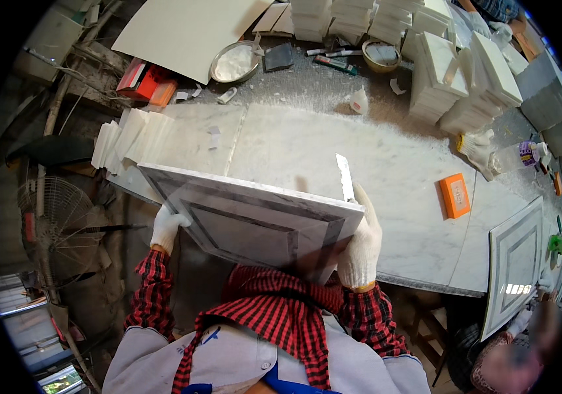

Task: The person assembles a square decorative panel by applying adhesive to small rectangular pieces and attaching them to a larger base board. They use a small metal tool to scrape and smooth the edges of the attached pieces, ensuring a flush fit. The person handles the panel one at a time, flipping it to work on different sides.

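Observation:
A pale marble panel (248, 234) with grey inlaid bands stands tilted up in front of me, its upper edge over the table. My left hand (168, 226), in a white knit glove, is closed on the panel's left edge. At the right edge, my right hand (363, 246), also gloved, grips the panel with its fingers partly hidden behind. A flat whitish blade-like strip (344, 176) rises beside the fingers of that hand; whether they hold it, I cannot make out. The stone-topped table (281, 134) lies beyond the panel.
White slab stacks (438, 82) line the back right. A bowl of white powder (234, 64) stands at the back. An orange box (454, 196) and a plastic bottle (514, 156) lie to the right, near another person holding a similar panel (517, 262). A fan (58, 223) is left.

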### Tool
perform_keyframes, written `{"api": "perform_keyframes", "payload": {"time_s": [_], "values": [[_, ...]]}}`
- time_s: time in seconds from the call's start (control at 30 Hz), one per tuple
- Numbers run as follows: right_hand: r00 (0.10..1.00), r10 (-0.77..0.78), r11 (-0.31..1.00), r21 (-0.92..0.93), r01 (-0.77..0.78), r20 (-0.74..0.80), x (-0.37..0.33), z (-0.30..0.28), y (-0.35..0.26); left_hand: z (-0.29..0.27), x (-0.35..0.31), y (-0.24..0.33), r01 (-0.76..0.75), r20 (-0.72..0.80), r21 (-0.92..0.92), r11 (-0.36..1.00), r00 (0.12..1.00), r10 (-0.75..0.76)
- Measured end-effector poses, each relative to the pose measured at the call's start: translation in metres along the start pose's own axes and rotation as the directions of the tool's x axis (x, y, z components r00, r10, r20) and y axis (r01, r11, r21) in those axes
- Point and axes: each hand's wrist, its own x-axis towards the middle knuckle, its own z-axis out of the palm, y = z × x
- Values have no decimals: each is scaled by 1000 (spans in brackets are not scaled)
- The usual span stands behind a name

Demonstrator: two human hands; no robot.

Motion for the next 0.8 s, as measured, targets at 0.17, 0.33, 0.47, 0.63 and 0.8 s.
{"api": "perform_keyframes", "payload": {"time_s": [0.17,0.33,0.47,0.63,0.8], "values": [[997,59,998,15,-59,46,14,-14,-3,8,16,-2,-10,26,-1,1000,1000,10],[981,16,997,-74,-2,193,56,-38,-45,-2,12,-16,-57,-63,117,992,996,65],[883,168,962,-269,-49,439,78,-45,-83,43,-16,23,-436,-271,36,899,862,428],[707,314,918,-394,-55,633,87,-37,-90,95,-36,88,-759,-97,538,367,376,921],[642,351,887,-462,5,682,84,-22,-93,150,-51,125,-722,167,685,98,286,943]]}}
